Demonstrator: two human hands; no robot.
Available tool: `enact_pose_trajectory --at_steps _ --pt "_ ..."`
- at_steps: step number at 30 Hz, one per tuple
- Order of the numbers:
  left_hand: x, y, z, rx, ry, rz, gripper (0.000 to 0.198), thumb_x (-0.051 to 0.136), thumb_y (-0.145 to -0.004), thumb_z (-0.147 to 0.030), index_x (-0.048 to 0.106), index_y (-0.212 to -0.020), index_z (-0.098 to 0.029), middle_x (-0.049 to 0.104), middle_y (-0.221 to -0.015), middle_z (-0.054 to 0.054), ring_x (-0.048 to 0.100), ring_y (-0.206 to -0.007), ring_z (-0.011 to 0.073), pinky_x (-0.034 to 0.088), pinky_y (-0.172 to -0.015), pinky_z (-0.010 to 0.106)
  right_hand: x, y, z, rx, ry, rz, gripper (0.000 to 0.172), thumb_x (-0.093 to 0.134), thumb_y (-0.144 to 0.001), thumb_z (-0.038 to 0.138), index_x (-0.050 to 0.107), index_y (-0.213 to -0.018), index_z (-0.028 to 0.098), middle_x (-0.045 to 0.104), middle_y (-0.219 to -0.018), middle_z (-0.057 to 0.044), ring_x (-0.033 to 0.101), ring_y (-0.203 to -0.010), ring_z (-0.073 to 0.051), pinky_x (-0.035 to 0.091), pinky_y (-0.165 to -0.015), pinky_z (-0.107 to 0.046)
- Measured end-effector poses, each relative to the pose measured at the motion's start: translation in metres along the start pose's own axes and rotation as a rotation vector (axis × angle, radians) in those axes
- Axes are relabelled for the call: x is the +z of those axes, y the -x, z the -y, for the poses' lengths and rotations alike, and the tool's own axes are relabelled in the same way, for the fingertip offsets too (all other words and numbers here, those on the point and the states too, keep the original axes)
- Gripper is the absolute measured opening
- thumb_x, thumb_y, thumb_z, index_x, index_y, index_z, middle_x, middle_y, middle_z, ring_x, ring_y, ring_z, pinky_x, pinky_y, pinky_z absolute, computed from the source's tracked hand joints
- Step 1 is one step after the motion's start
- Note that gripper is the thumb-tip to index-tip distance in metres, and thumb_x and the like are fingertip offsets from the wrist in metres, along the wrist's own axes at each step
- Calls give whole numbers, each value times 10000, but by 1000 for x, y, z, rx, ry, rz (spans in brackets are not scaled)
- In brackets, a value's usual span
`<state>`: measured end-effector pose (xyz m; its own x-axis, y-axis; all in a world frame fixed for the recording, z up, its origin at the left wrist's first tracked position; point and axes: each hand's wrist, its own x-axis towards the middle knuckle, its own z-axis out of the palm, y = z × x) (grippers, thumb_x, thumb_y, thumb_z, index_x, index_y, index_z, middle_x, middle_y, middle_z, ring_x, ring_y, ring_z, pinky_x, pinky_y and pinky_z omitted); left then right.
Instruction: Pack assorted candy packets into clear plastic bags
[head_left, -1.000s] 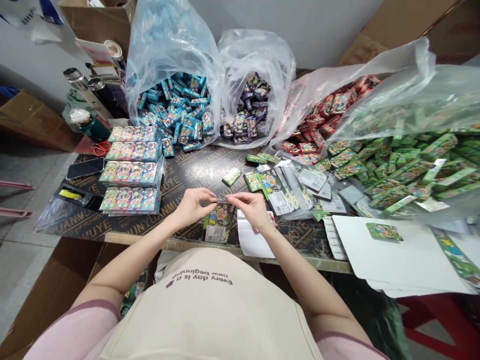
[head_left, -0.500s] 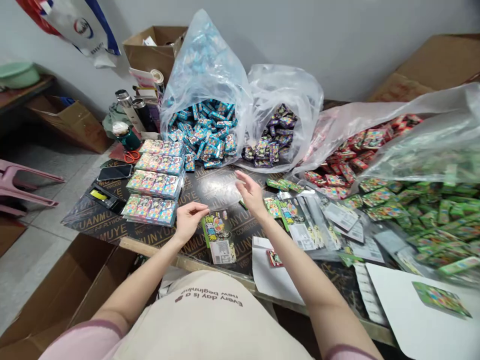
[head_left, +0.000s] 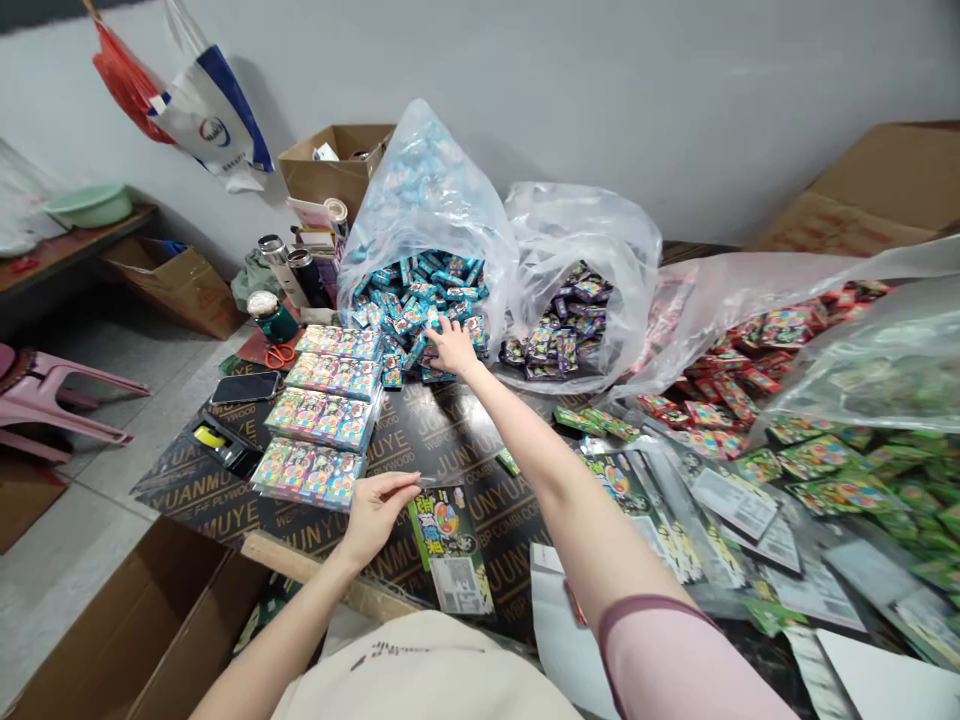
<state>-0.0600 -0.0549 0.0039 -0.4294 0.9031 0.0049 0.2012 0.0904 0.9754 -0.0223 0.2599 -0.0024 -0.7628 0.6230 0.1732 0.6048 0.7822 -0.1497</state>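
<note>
My left hand [head_left: 379, 515] has thumb and fingers pinched at the upper left edge of a clear plastic bag. The bag bears a printed black and green label [head_left: 448, 535] and lies flat on the table near its front edge. My right hand [head_left: 452, 345] is stretched over the pile of small blue packets [head_left: 412, 310] at the mouth of a clear sack. Its fingers are apart and bent down onto the packets, and I see none lifted. Stacks of clear-wrapped packs [head_left: 319, 415] stand in rows left of my hands.
Further right are a sack of dark purple packets [head_left: 551, 345], red packets [head_left: 727, 390] and green packets [head_left: 892, 490]. More labelled bags [head_left: 660, 510] lie beside my right arm. A phone [head_left: 246, 388], orange scissors [head_left: 280, 355] and flasks [head_left: 304, 275] occupy the left end.
My right hand has moved forward and left from above the table to the blue packets. My left hand keeps its pinch at the bag's edge. The view has tipped upward.
</note>
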Motion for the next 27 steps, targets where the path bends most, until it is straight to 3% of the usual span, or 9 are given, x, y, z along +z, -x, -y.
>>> enact_pose_trajectory --at_steps 3,6,8,11,14,18,22,24,27 --pt "1 6 -6 43 5 -88 89 722 -730 -278 767 -792 -232 752 -849 56 704 -791 214 577 -768 345 -2 25 -8 -94 -61 -68 326 625 -798 237 621 -1117 169 450 -1313 -170 430 -1140 -323 355 -936 -450" --pt "-6 11 -19 153 -53 -233 80 714 -747 -257 761 -809 -239 751 -842 36 703 -787 193 577 -776 335 3 70 -24 -102 -241 -93 192 566 -851 232 648 -1016 175 551 -1079 -111 517 -1001 -236 413 -871 -350" --pt "-11 10 -26 263 -100 -367 94 713 -752 -238 757 -835 -232 749 -841 29 699 -785 180 573 -785 331 10 110 -32 -31 -300 -154 186 559 -863 243 647 -1016 182 562 -1004 -93 540 -951 -223 441 -830 -333" --pt "-10 4 -22 337 -119 -499 111 715 -752 -243 747 -849 -199 739 -830 36 688 -778 169 568 -772 322 23 178 -34 1 -190 -226 267 539 -869 211 626 -1122 194 573 -1093 -125 532 -1021 -257 439 -870 -384" --pt "-2 6 3 247 -123 -485 173 695 -772 -305 728 -864 -162 718 -835 55 674 -756 162 569 -730 311 27 240 -23 -140 -85 -100 435 532 -875 217 516 -1310 211 531 -1284 -145 469 -1186 -296 390 -956 -448" --pt "2 23 43 111 -286 -324 303 627 -821 -379 683 -1010 -148 674 -970 99 666 -810 185 572 -732 342 17 286 -15 -145 -167 -10 660 569 -857 293 307 -1460 238 427 -1425 -136 386 -1301 -295 346 -1016 -461" --pt "2 37 51 221 -639 -169 391 621 -826 -339 607 -1186 -189 518 -1301 163 525 -1195 287 469 -969 458 -1 284 -34 24 -316 6 863 666 -750 378 236 -1486 244 248 -1528 -155 311 -1354 -347 302 -1040 -518" --pt "10 38 43 339 -728 72 430 654 -798 -323 588 -1207 -210 486 -1350 157 467 -1257 299 408 -1027 492 -7 270 -44 9 -341 117 961 707 -679 352 206 -1494 258 153 -1564 -148 214 -1395 -389 250 -1047 -571" --pt "37 35 32 518 -791 617 715 779 -661 -362 493 -1306 -250 432 -1425 145 355 -1347 327 246 -1101 581 -10 248 -51 -71 -345 296 997 719 -605 244 245 -1482 281 209 -1556 -128 159 -1407 -416 180 -1051 -616"
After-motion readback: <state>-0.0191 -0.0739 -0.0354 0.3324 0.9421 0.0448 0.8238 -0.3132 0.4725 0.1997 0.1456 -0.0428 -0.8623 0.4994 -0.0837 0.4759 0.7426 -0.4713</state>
